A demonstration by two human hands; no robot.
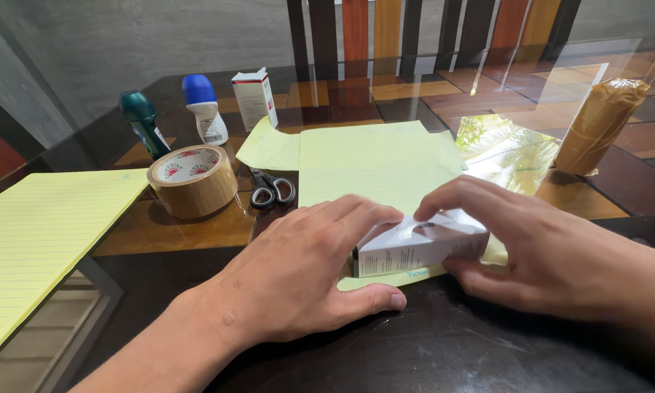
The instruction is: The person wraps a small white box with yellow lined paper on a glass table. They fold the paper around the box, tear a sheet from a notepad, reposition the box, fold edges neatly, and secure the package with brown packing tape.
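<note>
A small white box (415,249) lies on its side on the near edge of a yellow lined paper sheet (371,164) spread on the glass table. My left hand (305,273) rests palm down at the box's left end, fingers over its top, thumb along the paper's near edge. My right hand (538,244) grips the box's right end, fingers on top and thumb beneath the front.
A roll of brown tape (193,180) and scissors (272,191) lie left of the sheet. Behind them stand a green bottle (144,124), a blue-capped roll-on bottle (204,109) and a white carton (254,98). A yellow lined pad (36,240) is far left, a brown wrapped roll (599,125) far right.
</note>
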